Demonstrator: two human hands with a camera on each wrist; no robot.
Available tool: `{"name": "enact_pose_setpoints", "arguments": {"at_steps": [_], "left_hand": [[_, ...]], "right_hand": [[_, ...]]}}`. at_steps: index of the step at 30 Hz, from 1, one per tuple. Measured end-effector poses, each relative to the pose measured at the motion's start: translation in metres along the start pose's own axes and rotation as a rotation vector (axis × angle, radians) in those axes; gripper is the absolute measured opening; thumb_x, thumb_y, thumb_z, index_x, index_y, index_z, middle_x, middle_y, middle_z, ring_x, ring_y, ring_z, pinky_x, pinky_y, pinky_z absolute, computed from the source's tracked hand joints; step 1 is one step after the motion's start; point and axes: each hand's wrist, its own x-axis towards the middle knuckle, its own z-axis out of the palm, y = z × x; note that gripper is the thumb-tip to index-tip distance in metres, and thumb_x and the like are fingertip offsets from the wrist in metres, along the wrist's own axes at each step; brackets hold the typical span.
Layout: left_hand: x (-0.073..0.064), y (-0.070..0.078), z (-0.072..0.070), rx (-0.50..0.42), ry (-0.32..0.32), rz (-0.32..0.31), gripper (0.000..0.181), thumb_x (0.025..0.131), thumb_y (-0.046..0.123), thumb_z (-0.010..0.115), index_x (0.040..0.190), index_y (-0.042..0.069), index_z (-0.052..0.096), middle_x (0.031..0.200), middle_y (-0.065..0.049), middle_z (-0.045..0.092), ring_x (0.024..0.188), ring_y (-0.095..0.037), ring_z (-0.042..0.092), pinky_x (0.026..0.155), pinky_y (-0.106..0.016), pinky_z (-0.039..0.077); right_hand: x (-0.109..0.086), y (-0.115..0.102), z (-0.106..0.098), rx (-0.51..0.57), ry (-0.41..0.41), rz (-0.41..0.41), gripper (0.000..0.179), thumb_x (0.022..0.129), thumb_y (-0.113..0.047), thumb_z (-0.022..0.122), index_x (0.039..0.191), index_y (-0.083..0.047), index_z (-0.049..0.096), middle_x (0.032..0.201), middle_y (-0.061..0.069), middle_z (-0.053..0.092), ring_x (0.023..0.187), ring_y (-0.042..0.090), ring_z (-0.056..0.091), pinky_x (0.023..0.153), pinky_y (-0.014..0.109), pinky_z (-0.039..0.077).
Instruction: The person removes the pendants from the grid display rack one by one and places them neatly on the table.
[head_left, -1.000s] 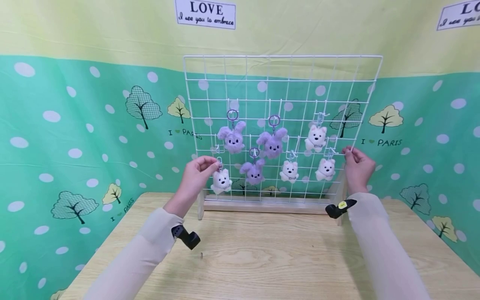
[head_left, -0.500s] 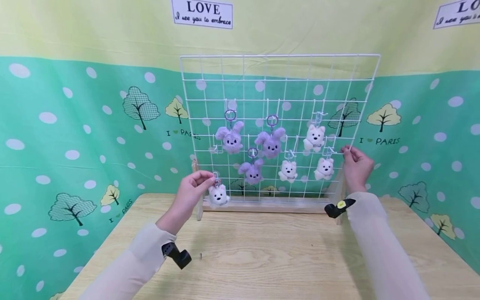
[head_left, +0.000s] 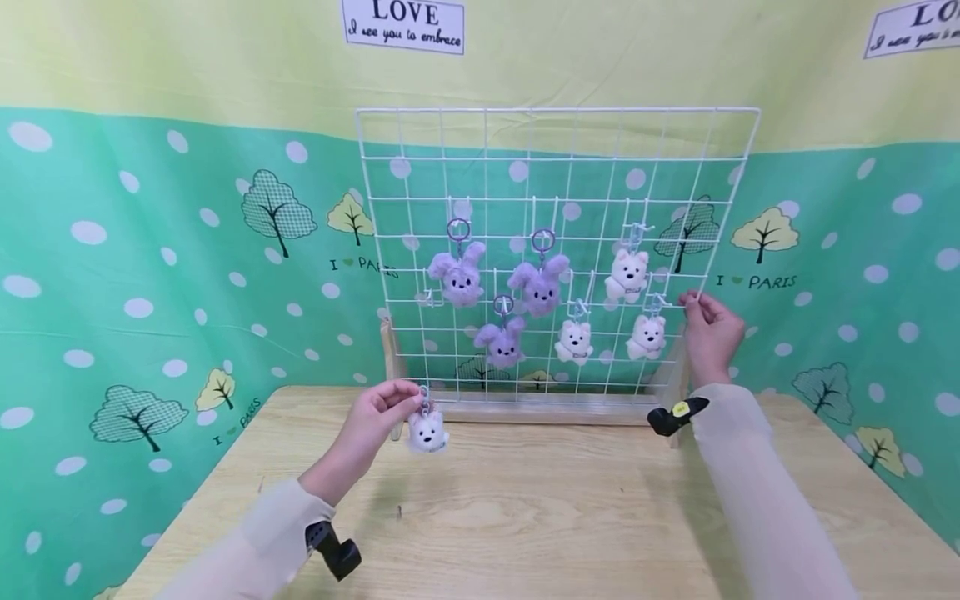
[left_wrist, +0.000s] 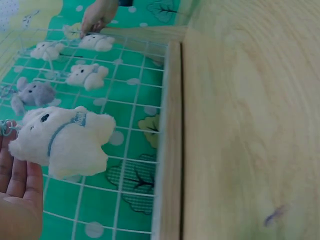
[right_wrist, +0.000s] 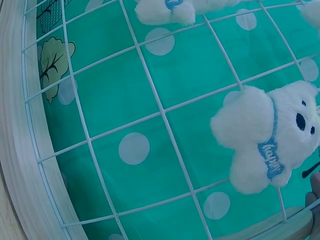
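Head view: one white wire grid [head_left: 558, 109] in a wooden stand [head_left: 525, 412], upright on a wood-grain worktop [head_left: 517, 517].

Item, left hand [head_left: 369, 429]: thumb and fingers pinched together at the metal clasp of one white plush keychain [head_left: 428, 433]. The keychain hangs below the fingertips, apart from the hooks, in front of the grid's lower left corner; the left wrist view shows its blue lettered collar and the hand's other fingers extended behind it.

Item, right hand [head_left: 714, 335]: fingers nearly closed, thumb and forefinger gripping the right edge of the grid, just beside the lower right white plush [head_left: 647, 337].

Item, further white plushes, hung on hooks: one upper right [head_left: 627, 277], one lower centre [head_left: 576, 342].

Item, lilac long-eared plushes, three, hung by purple rings: upper left [head_left: 458, 279], upper middle [head_left: 542, 290], lower [head_left: 501, 343].

Item, one bare white hook [head_left: 428, 297], on the left of the grid, above the left hand.

Item, backdrop cloth [head_left: 157, 250], yellow over green, with white dots and printed trees.
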Motion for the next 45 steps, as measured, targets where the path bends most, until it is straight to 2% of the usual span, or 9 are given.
{"name": "enact_pose_setpoints", "arguments": {"at_steps": [5,19,25,31,38,45], "left_hand": [[-0.007,-0.015,-0.001,-0.003,-0.035,-0.036,0.009,0.09,0.007,0.061,0.097,0.003,0.061,0.088,0.004,0.069,0.085,-0.009,0.064,0.083,-0.025,0.05],[-0.022,-0.051,-0.005,-0.049,-0.17,-0.042,0.006,0.09,0.008,0.061,0.096,0.006,0.061,0.087,0.007,0.069,0.085,-0.006,0.064,0.081,-0.021,0.051],[-0.022,-0.061,-0.002,-0.049,-0.196,-0.026,0.008,0.09,0.004,0.059,0.097,0.0,0.059,0.087,0.007,0.068,0.085,-0.006,0.064,0.08,-0.022,0.051],[-0.018,-0.067,0.0,-0.021,-0.17,-0.069,0.012,0.09,0.006,0.06,0.099,-0.002,0.058,0.091,0.002,0.068,0.086,-0.007,0.064,0.081,-0.023,0.051],[-0.009,-0.074,0.004,0.002,-0.145,-0.092,0.013,0.09,0.006,0.06,0.099,-0.003,0.059,0.093,-0.001,0.068,0.086,-0.007,0.062,0.081,-0.022,0.05],[0.003,-0.078,0.01,0.06,-0.074,-0.128,0.014,0.089,0.007,0.061,0.099,-0.002,0.061,0.094,-0.003,0.069,0.087,-0.01,0.062,0.082,-0.022,0.049]], "right_hand": [[0.0,0.001,0.0,0.005,0.003,-0.004,0.031,0.093,-0.025,0.059,0.119,-0.008,0.064,0.114,0.001,0.067,0.1,0.004,0.063,0.088,0.016,0.048],[0.0,0.001,-0.001,0.014,-0.004,-0.014,0.032,0.093,-0.026,0.058,0.12,-0.009,0.063,0.115,0.0,0.067,0.104,0.006,0.062,0.089,0.017,0.047],[0.0,0.001,-0.001,-0.002,-0.003,-0.01,0.032,0.094,-0.027,0.058,0.121,-0.01,0.063,0.116,0.0,0.067,0.104,0.006,0.061,0.09,0.017,0.047],[0.0,0.002,0.001,-0.005,-0.006,-0.014,0.033,0.093,-0.028,0.058,0.12,-0.01,0.063,0.116,0.0,0.067,0.105,0.006,0.061,0.09,0.017,0.047],[-0.001,0.001,0.002,-0.014,0.0,-0.04,0.033,0.094,-0.028,0.057,0.12,-0.009,0.063,0.116,0.0,0.067,0.104,0.007,0.062,0.089,0.017,0.047],[-0.001,0.002,0.001,-0.005,0.0,-0.03,0.033,0.094,-0.028,0.057,0.12,-0.01,0.063,0.115,0.0,0.067,0.103,0.006,0.062,0.089,0.017,0.047]]}}
